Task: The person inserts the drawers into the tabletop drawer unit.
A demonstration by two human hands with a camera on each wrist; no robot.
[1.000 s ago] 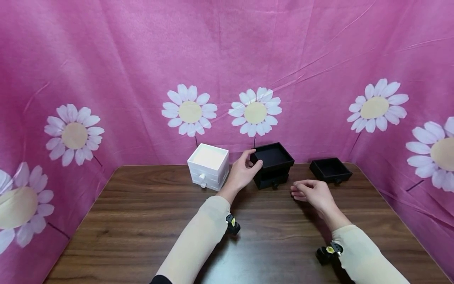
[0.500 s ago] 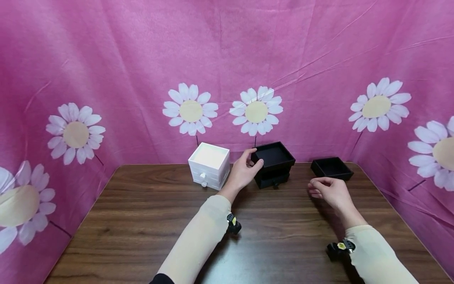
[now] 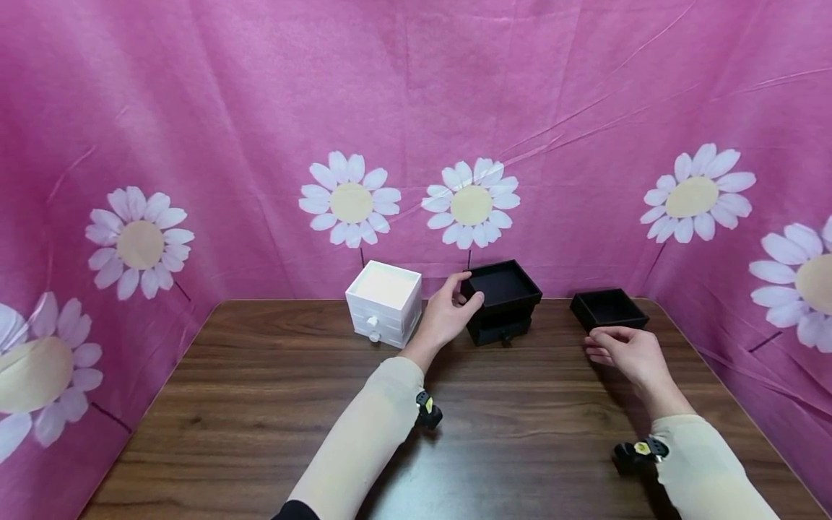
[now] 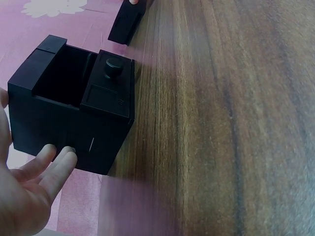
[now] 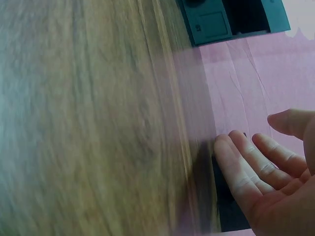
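My left hand [image 3: 447, 312] rests against the left side of a small black drawer cabinet [image 3: 502, 321]. In the left wrist view its fingertips touch the cabinet's side wall, and the thumb is mostly cut off at the image edge. The cabinet's upper slot gapes; a lower drawer [image 4: 106, 88] with a round knob sits inside. At the right, my right hand [image 3: 629, 352] is just in front of a loose black drawer [image 3: 583, 310], its fingers slightly bent and thumb apart in the right wrist view. The hand partly hides the drawer's front; contact is unclear.
A small white drawer cabinet [image 3: 385, 310] with two round knobs stands left of the black one. The wooden table [image 3: 260, 419] ends at a pink cloth backdrop [image 3: 260, 108] printed with large daisies, which also encloses both sides.
My right hand has moved rightward from near the black cabinet to the front of the loose drawer. The left hand has stayed at the cabinet.
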